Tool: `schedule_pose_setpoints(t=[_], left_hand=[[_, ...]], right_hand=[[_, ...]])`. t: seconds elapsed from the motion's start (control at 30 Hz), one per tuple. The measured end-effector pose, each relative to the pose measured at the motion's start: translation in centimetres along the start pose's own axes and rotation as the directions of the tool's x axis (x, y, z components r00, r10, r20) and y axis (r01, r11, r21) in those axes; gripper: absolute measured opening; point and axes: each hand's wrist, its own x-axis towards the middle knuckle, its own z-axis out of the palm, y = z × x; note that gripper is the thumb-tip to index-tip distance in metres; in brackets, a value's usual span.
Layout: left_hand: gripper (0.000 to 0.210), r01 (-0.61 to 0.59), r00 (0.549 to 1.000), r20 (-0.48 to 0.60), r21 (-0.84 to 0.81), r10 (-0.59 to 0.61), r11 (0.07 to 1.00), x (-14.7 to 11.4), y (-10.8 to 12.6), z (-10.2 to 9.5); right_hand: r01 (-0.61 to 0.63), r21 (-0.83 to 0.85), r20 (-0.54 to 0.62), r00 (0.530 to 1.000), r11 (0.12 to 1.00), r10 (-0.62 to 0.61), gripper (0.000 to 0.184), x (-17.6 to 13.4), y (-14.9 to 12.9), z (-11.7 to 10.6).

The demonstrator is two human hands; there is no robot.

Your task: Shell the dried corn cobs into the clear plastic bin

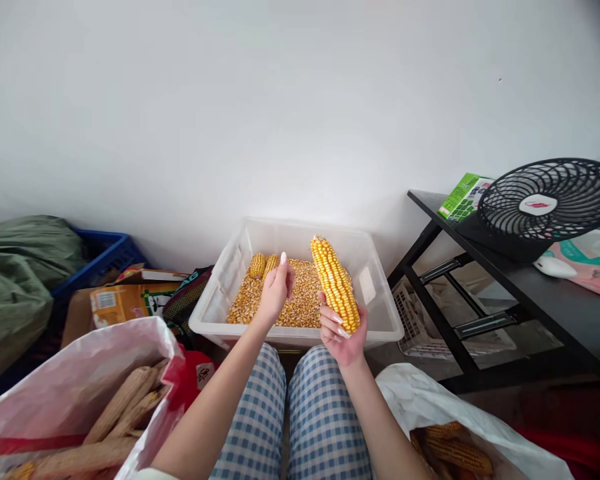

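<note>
Bag of bare cobs lower left. Left hand loosely curled, holding nothing, over the tub of kernels. Just right of it, right hand clasps the corn cob at its base, tip up over the tub.

A plain white wall fills the upper view, evenly lit by soft daylight. On the right stands a black table carrying a black fan and a green box. At left, a blue crate sits beside a green cloth bundle.
</note>
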Motion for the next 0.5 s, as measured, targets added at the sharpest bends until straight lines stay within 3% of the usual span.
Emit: schedule_pose_setpoints(t=[0.13, 0.27, 0.37, 0.5], left_hand=[[0.048, -0.011, 0.988, 0.154, 0.054, 0.002, 0.998, -0.1, 0.3, 1.4], [0.041, -0.074, 0.981, 0.183, 0.045, 0.064, 0.996, -0.2, 0.9, 2.0], [0.042, -0.040, 0.990, 0.123, -0.196, 0.065, 0.980, 0.0, 1.5, 1.8], [0.039, -0.021, 0.999, 0.014, -0.492, 0.031, 0.871, -0.1, 3.3, -0.1]], right_hand=[[-0.095, 0.311, 0.030, 0.995, 0.946, 0.090, 0.069, -0.1, 0.3, 1.0], [-0.172, 0.669, 0.173, 0.982, 0.724, 0.073, 0.062, 0.0, 0.9, 1.3], [-0.245, 0.795, 0.278, 0.960, 0.555, 0.027, 0.058, 0.0, 1.2, 1.3], [-0.261, 0.848, 0.294, 0.956, 0.461, 0.001, 0.054, 0.2, 0.8, 1.6]])
